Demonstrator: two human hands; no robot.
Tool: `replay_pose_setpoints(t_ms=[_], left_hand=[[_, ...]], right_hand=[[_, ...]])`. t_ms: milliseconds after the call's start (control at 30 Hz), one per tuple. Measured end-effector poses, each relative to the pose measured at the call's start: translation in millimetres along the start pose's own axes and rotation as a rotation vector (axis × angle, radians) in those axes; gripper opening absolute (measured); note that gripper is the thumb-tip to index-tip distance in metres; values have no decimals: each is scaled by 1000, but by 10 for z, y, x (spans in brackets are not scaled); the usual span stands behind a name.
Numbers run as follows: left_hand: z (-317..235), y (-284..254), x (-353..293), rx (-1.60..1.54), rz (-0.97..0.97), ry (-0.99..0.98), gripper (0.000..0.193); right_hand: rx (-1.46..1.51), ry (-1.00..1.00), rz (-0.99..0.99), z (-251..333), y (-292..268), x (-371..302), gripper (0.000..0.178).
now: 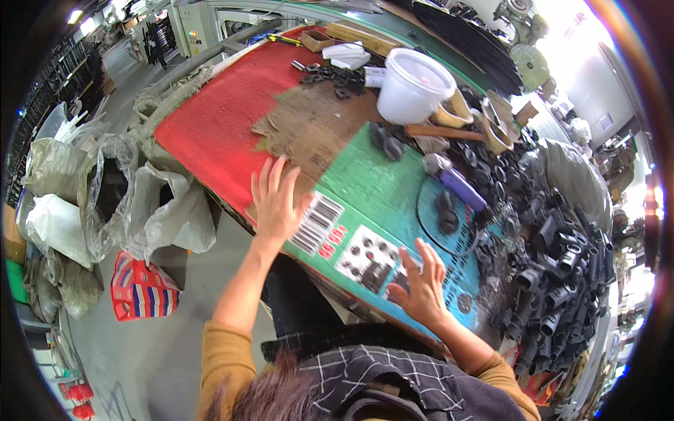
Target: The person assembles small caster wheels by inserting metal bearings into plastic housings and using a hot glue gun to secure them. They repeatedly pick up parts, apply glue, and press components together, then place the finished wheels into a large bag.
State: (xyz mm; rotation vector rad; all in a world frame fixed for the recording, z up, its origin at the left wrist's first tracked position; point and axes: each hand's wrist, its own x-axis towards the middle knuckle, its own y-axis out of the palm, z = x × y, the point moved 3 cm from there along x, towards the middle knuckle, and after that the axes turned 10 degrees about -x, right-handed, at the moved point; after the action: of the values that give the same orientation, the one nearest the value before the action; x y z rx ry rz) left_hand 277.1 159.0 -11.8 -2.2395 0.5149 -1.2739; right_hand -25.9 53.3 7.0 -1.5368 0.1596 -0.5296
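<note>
My left hand is over the near left edge of the worktable, fingers spread, with nothing in it. Beneath it are the red, brown and green parts of the cardboard table cover. My right hand hovers at or just above the printed part of the cover near the front edge. Its fingers are apart and it holds nothing; whether it touches the cover I cannot tell. Beyond it lie a few rounded black parts and a purple object. Another pair of rounded black parts sits farther back.
A heap of black tubular fittings covers the right side. At the back stand a white bucket, a wooden handle and small black pieces. Open plastic sacks and a striped bag are on the left.
</note>
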Motion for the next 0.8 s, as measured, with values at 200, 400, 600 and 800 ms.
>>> replay_pose_setpoints(t_ms=[200, 400, 600, 800], left_hand=[[169, 106, -191, -160, 106, -129, 51], [142, -31, -67, -264, 168, -73, 39], [163, -109, 41, -616, 358, -180, 45], [553, -1352, -832, -578, 461, -471, 30]], right_hand=[[107, -177, 129, 416, 453, 1185, 74], [22, -101, 254, 492, 636, 1403, 72], [-71, -83, 320, 473, 683, 1331, 74], [-132, -21, 501, 555, 739, 1300, 77]])
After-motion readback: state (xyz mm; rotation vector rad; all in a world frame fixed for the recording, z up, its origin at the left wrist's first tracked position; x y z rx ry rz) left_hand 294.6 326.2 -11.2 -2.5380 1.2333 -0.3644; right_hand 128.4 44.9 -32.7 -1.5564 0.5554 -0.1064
